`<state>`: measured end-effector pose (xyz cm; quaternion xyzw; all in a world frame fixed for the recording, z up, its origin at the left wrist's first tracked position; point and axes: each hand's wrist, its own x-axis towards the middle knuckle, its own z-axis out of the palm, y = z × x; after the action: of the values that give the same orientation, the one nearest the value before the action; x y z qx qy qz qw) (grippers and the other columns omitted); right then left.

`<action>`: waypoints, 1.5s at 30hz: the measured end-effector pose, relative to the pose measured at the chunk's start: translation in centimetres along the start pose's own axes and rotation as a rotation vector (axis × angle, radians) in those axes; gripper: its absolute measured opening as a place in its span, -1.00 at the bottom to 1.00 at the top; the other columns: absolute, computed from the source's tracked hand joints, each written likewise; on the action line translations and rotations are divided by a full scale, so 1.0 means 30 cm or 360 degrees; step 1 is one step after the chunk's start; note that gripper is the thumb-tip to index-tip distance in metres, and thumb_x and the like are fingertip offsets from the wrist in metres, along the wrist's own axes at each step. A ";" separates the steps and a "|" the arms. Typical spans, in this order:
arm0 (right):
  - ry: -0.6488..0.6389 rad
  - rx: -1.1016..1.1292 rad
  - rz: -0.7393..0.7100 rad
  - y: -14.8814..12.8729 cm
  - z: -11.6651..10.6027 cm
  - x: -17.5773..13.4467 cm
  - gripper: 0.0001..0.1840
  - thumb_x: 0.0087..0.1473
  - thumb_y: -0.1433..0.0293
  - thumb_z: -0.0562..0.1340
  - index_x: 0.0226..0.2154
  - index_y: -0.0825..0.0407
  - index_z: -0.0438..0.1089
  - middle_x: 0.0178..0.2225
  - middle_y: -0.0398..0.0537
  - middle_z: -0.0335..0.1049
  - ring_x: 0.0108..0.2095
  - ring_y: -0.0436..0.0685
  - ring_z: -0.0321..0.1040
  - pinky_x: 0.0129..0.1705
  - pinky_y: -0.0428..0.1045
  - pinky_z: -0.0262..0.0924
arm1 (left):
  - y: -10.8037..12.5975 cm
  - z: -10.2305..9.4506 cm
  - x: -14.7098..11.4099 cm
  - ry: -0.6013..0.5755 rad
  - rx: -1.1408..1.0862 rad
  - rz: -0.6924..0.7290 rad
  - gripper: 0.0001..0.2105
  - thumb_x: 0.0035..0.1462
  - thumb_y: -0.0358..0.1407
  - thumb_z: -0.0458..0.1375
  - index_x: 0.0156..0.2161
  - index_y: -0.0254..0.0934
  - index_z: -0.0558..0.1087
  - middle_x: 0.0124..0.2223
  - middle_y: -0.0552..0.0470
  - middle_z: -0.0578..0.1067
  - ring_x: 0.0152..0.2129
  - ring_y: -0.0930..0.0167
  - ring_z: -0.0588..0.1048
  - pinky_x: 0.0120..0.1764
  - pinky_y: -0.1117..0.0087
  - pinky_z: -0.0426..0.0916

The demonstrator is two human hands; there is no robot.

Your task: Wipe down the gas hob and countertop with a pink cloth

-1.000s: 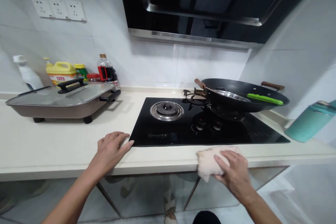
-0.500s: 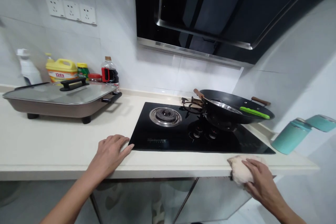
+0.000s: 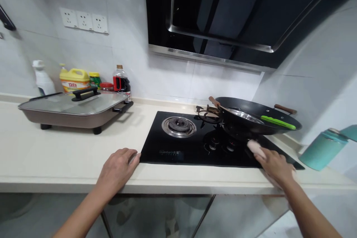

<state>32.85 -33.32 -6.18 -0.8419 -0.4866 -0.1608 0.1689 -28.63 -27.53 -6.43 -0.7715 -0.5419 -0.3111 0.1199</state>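
My left hand (image 3: 118, 167) rests on the pale countertop (image 3: 69, 156), fingers extended, its thumb at the front left corner of the black glass gas hob (image 3: 192, 155). On the hob's front right part, my right hand (image 3: 275, 165) presses a whitish cloth (image 3: 255, 148); most of the cloth is hidden under the palm. Just behind that hand a black wok (image 3: 240, 104) with wooden handles sits tilted over the right burner. A bright green handle (image 3: 279, 122) lies across the wok. The left burner (image 3: 179, 126) is bare, its pan support (image 3: 208, 114) set at the back.
A lidded electric pan (image 3: 72, 117) stands on the left of the counter. Behind it are a white spray bottle (image 3: 44, 78), a yellow jug (image 3: 74, 80) and a dark sauce bottle (image 3: 121, 81). A teal canister (image 3: 323, 150) stands right of the hob. The range hood (image 3: 212, 54) overhangs the hob.
My right hand has moved with the cloth from the counter's front edge up onto the hob glass. My left hand stays by the hob's corner. The view has shifted slightly.
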 end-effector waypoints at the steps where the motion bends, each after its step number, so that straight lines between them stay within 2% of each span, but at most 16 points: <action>1: -0.0090 -0.0046 -0.0052 -0.045 0.006 -0.014 -0.42 0.25 0.03 -0.01 0.16 -0.12 0.41 0.10 0.14 0.39 0.05 0.50 0.32 0.00 0.39 0.22 | 0.000 0.002 -0.002 0.0015 0.0003 -0.0007 -0.61 0.35 -0.10 -0.06 -0.19 -0.27 0.56 -0.20 -0.12 0.62 -0.23 0.19 0.57 -0.10 0.19 0.38; 4: -0.0195 -0.0083 -0.0242 -0.165 -0.006 -0.095 -0.44 0.36 0.07 -0.11 0.17 -0.14 0.39 0.11 0.11 0.35 0.08 0.43 0.27 -0.02 0.35 0.23 | 0.002 0.008 -0.009 0.0049 0.0020 -0.0004 -0.63 0.36 -0.11 -0.04 -0.17 -0.27 0.56 -0.19 -0.12 0.63 -0.23 0.19 0.58 -0.12 0.21 0.38; 9: -0.0096 -0.0216 -0.0434 -0.283 -0.068 -0.245 -0.52 0.39 0.13 -0.07 0.04 -0.05 0.44 -0.09 0.11 0.36 -0.09 0.33 0.31 -0.20 0.15 0.18 | 0.015 0.005 -0.016 0.0059 0.0072 0.0048 -0.65 0.37 -0.16 -0.04 -0.15 -0.28 0.56 -0.20 -0.11 0.62 -0.27 0.20 0.58 -0.17 0.21 0.37; 12: -0.0072 -0.0132 -0.0633 -0.371 -0.101 -0.308 -0.57 0.39 0.17 -0.04 -0.02 -0.05 0.46 -0.15 0.08 0.36 -0.16 0.27 0.30 -0.25 0.08 0.10 | 0.021 0.001 -0.018 0.0070 0.0096 0.0073 -0.66 0.38 -0.18 -0.03 -0.16 -0.28 0.57 -0.24 -0.09 0.62 -0.31 0.21 0.58 -0.20 0.22 0.36; 14: -0.0056 -0.0027 -0.0814 -0.466 -0.113 -0.340 -0.61 0.38 0.19 -0.01 -0.01 -0.07 0.46 -0.14 0.06 0.37 -0.16 0.25 0.29 -0.23 0.07 0.08 | 0.021 0.001 -0.020 0.0097 0.0104 0.0083 -0.67 0.38 -0.19 -0.02 -0.17 -0.29 0.57 -0.25 -0.08 0.62 -0.33 0.22 0.57 -0.22 0.23 0.36; 18: -0.0085 0.0209 -0.1095 -0.702 -0.118 -0.373 -0.64 0.37 0.21 0.04 0.02 -0.09 0.46 -0.09 0.05 0.38 -0.13 0.25 0.27 -0.15 0.09 0.08 | 0.020 0.007 -0.025 0.0177 0.0098 0.0097 -0.69 0.38 -0.20 0.00 -0.18 -0.28 0.57 -0.26 -0.07 0.62 -0.35 0.23 0.57 -0.23 0.25 0.36; 21: -0.0217 0.0507 -0.1163 -0.845 -0.115 -0.353 -0.65 0.36 0.20 0.05 -0.01 -0.09 0.47 -0.12 0.01 0.40 -0.12 0.23 0.28 -0.10 0.09 0.11 | 0.023 0.006 -0.030 0.0245 0.0084 0.0086 -0.73 0.37 -0.23 0.02 -0.21 -0.25 0.57 -0.29 -0.05 0.61 -0.38 0.26 0.56 -0.25 0.28 0.35; 23: -0.0351 0.0792 -0.1127 -0.907 -0.110 -0.310 -0.64 0.35 0.16 0.04 -0.03 -0.10 0.47 -0.14 -0.05 0.43 -0.13 0.19 0.32 -0.09 0.05 0.16 | 0.026 0.001 -0.033 0.0276 0.0063 0.0071 -0.75 0.36 -0.27 0.04 -0.24 -0.23 0.56 -0.32 -0.03 0.61 -0.40 0.29 0.55 -0.28 0.30 0.35; 26: -0.0401 0.0954 -0.0908 -0.959 -0.095 -0.215 -0.57 0.36 0.13 -0.02 0.02 -0.07 0.43 -0.10 -0.06 0.45 -0.11 0.15 0.37 -0.07 0.00 0.22 | 0.031 -0.006 -0.040 0.0301 0.0007 0.0044 -0.76 0.34 -0.31 0.04 -0.29 -0.22 0.54 -0.35 -0.01 0.59 -0.42 0.31 0.55 -0.30 0.32 0.35; 29: -0.0350 0.0805 -0.0746 -0.984 -0.071 -0.138 -0.53 0.34 0.14 -0.03 0.08 -0.02 0.40 -0.04 0.04 0.42 -0.01 0.22 0.33 0.03 0.08 0.20 | 0.031 -0.009 -0.047 0.0302 -0.0060 0.0001 -0.77 0.34 -0.31 0.03 -0.26 -0.22 0.54 -0.32 -0.02 0.61 -0.40 0.31 0.56 -0.29 0.32 0.37; 33: -0.0410 0.0577 -0.0693 -0.999 -0.043 -0.148 -0.53 0.31 0.12 0.05 0.10 -0.03 0.41 0.03 0.15 0.34 0.08 0.38 0.23 0.07 0.28 0.12 | 0.027 -0.004 -0.051 0.0276 -0.0194 -0.0062 -0.76 0.37 -0.30 -0.01 -0.09 -0.22 0.52 -0.16 -0.07 0.64 -0.28 0.27 0.61 -0.19 0.28 0.44; 39: -0.0503 0.0531 -0.1042 -1.074 -0.083 -0.305 -0.58 0.36 0.12 0.01 0.14 -0.15 0.35 0.11 0.03 0.27 0.09 0.31 0.15 0.07 0.22 0.06 | 0.028 -0.006 -0.050 0.0225 -0.0507 -0.0055 -0.67 0.42 -0.32 -0.09 0.17 -0.20 0.40 0.02 -0.08 0.58 -0.09 0.29 0.59 -0.03 0.26 0.46; 45: -0.0561 0.0691 -0.1405 -1.214 -0.164 -0.478 -0.68 0.33 0.19 0.08 0.05 -0.14 0.37 -0.04 -0.02 0.31 -0.02 0.25 0.18 -0.04 0.13 0.02 | 0.014 -0.001 -0.052 0.0276 -0.0643 -0.0158 -0.66 0.36 -0.39 -0.07 0.11 -0.20 0.44 0.02 -0.09 0.57 -0.08 0.30 0.57 -0.01 0.27 0.46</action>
<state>-6.31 -29.36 -3.38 -0.5164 -0.8385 0.0321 0.1710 -28.59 -28.90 -7.29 -0.7226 -0.4935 -0.4840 -0.0063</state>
